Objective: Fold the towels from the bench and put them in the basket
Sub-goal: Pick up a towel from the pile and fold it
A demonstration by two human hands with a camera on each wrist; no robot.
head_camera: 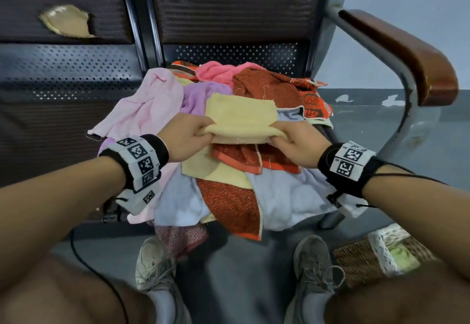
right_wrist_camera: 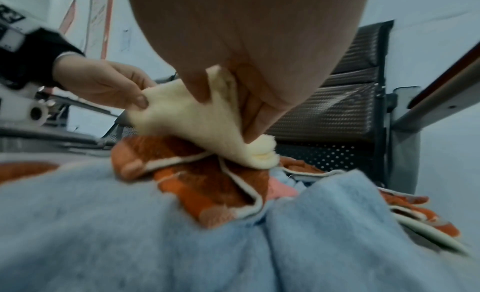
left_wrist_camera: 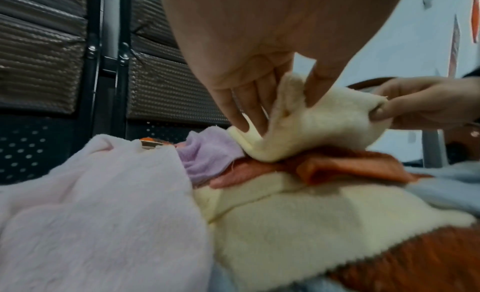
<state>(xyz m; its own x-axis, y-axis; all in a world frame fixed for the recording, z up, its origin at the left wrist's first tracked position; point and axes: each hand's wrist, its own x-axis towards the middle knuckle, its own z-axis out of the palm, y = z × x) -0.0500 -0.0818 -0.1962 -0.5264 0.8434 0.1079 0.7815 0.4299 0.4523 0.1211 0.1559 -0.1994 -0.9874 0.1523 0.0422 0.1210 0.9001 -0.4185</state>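
Note:
A folded pale yellow towel [head_camera: 241, 117] lies on top of a heap of towels on the bench seat. My left hand [head_camera: 187, 136] pinches its near left corner and my right hand [head_camera: 296, 140] pinches its near right corner. In the left wrist view the thumb and fingers [left_wrist_camera: 249, 112] clamp the yellow towel [left_wrist_camera: 311, 128]. The right wrist view shows the same pinch on the yellow towel [right_wrist_camera: 197, 120], with the left hand [right_wrist_camera: 109, 83] opposite. A wicker basket [head_camera: 361, 262] with a white lace liner stands on the floor at lower right, with something pale green inside.
The heap holds pink [head_camera: 150, 105], lilac [head_camera: 201, 94], red-orange [head_camera: 269, 87], light blue [head_camera: 287, 196] and another yellow towel [head_camera: 211, 168]. The bench's wooden armrest [head_camera: 412, 56] curves along the right. My shoes [head_camera: 312, 265] stand on the grey floor below the seat.

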